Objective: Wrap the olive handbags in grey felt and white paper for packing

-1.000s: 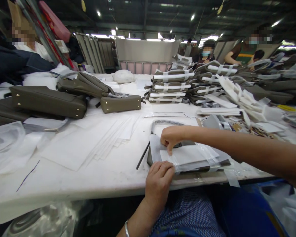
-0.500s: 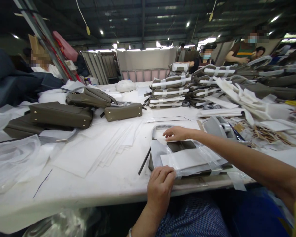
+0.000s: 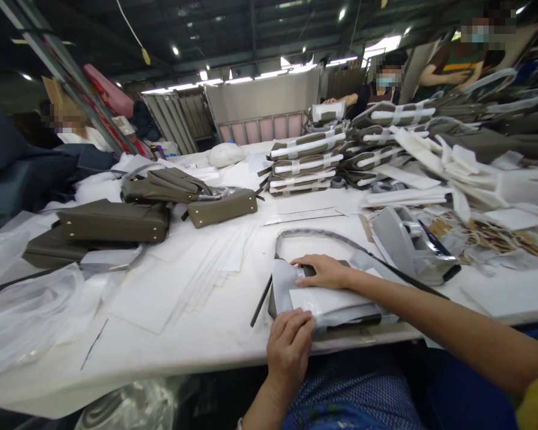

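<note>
An olive handbag (image 3: 272,306) lies flat near the table's front edge, partly covered by translucent wrapping (image 3: 283,280) and a folded white sheet (image 3: 327,300). Its strap (image 3: 316,232), sleeved in clear plastic at the far side, arches away from me and runs right. My left hand (image 3: 289,346) is closed over the bag's near left edge, its fingertips on the wrapping; the thumb is hidden. Across the upper part of the bag rests my right hand (image 3: 325,272), thumb and fingers apart, touching the wrapping. A thin dark strap end (image 3: 262,300) sticks out left.
A grey tape dispenser (image 3: 406,245) stands to the right, beside a heap of tags (image 3: 497,239). Behind are stacked wrapped bags (image 3: 307,161). Olive bags (image 3: 114,221) and white sheets (image 3: 161,298) lie left. A masked co-worker (image 3: 381,89) stands across the table.
My right hand has come down onto the bag's upper part, its fingers nearer the wrapping. The strap shows as a longer arch. My left hand stays at the near edge; the view has tilted.
</note>
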The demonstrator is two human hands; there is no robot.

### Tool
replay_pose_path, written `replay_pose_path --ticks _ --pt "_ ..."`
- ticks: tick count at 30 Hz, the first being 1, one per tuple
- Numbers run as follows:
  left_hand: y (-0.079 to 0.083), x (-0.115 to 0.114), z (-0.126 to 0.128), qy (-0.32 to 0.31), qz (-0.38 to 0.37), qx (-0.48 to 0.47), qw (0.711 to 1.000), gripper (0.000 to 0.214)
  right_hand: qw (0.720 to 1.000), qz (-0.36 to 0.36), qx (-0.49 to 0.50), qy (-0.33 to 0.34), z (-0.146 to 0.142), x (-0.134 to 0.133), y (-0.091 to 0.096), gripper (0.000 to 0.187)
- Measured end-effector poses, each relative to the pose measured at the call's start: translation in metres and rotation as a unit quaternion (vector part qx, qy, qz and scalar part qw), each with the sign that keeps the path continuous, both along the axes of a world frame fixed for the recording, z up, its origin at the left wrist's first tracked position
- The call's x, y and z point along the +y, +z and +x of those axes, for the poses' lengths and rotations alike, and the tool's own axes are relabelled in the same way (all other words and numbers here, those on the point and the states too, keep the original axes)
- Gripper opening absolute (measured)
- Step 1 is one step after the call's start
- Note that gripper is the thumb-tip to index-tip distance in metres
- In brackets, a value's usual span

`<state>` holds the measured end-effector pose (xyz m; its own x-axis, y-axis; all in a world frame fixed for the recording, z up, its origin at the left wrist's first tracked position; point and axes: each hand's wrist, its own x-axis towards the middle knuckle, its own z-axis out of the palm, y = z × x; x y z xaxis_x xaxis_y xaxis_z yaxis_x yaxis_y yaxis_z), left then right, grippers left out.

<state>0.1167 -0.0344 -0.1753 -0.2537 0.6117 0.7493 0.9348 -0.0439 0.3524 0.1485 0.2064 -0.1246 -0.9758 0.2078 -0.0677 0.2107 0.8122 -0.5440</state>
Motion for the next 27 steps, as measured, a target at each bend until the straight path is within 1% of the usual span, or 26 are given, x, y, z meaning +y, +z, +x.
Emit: replay_pose_path --ticks 2,3,5,6,8,9,11,12,13,14,15,16,18,19,20,22,25,27 --pt "0.003 -0.003 0.002 -0.003 -0.004 0.017 1.0 0.034 0.999 0.008 0.039 -0.036 -0.001 -0.006 -0.002 0.045" --pt "0.006 -0.004 0.002 -0.007 -0.01 0.021 1.0 0.036 0.997 0.01 0.054 -0.052 -0.001 -0.009 -0.002 0.04" --pt "0.017 -0.01 0.001 -0.024 -0.041 0.019 0.999 0.039 0.995 0.01 0.073 -0.067 0.001 -0.011 0.003 0.036" --pt "0.024 -0.013 -0.001 -0.043 -0.061 0.021 0.997 0.038 0.994 0.02 0.084 -0.071 0.006 -0.01 0.007 0.035" --pt "0.033 -0.021 -0.011 -0.073 -0.086 0.018 0.993 0.034 0.986 0.069 0.119 -0.089 0.023 -0.002 0.02 0.033" --pt "0.036 -0.024 -0.019 -0.071 -0.085 0.008 0.994 0.031 0.979 0.104 0.135 -0.113 0.036 0.004 0.026 0.034" --pt "0.035 -0.025 -0.04 -0.026 -0.07 -0.043 0.996 0.029 0.959 0.166 0.131 -0.191 0.068 0.017 0.035 0.041" --pt "0.033 -0.023 -0.052 0.009 -0.068 -0.087 0.994 0.028 0.95 0.177 0.099 -0.238 0.084 0.022 0.037 0.047" --pt "0.03 -0.017 -0.063 0.045 -0.081 -0.143 0.985 0.029 0.943 0.169 0.051 -0.283 0.1 0.028 0.037 0.053" --pt "0.027 -0.01 -0.072 0.071 -0.107 -0.207 0.97 0.032 0.936 0.146 -0.004 -0.321 0.113 0.032 0.035 0.059" --pt "0.025 -0.001 -0.08 0.089 -0.143 -0.275 0.946 0.037 0.93 0.111 -0.052 -0.347 0.124 0.035 0.031 0.064" --pt "0.024 0.009 -0.085 0.1 -0.181 -0.342 0.917 0.042 0.927 0.071 -0.083 -0.36 0.131 0.036 0.027 0.067" --pt "0.026 0.027 -0.089 0.103 -0.237 -0.448 0.856 0.052 0.926 0.0 -0.088 -0.367 0.137 0.037 0.021 0.069" --pt "0.029 0.033 -0.089 0.1 -0.246 -0.483 0.834 0.057 0.928 -0.021 -0.065 -0.367 0.137 0.036 0.021 0.069" --pt "0.034 0.038 -0.088 0.098 -0.241 -0.506 0.823 0.062 0.929 -0.032 -0.034 -0.367 0.135 0.035 0.023 0.069" --pt "0.047 0.041 -0.085 0.106 -0.195 -0.527 0.82 0.071 0.931 -0.035 0.047 -0.361 0.131 0.032 0.034 0.067" --pt "0.068 0.035 -0.085 0.112 -0.064 -0.53 0.838 0.082 0.928 -0.016 0.188 -0.323 0.124 0.031 0.06 0.067" --pt "0.081 0.031 -0.089 0.09 0.011 -0.54 0.837 0.088 0.924 -0.011 0.25 -0.288 0.12 0.034 0.073 0.066"
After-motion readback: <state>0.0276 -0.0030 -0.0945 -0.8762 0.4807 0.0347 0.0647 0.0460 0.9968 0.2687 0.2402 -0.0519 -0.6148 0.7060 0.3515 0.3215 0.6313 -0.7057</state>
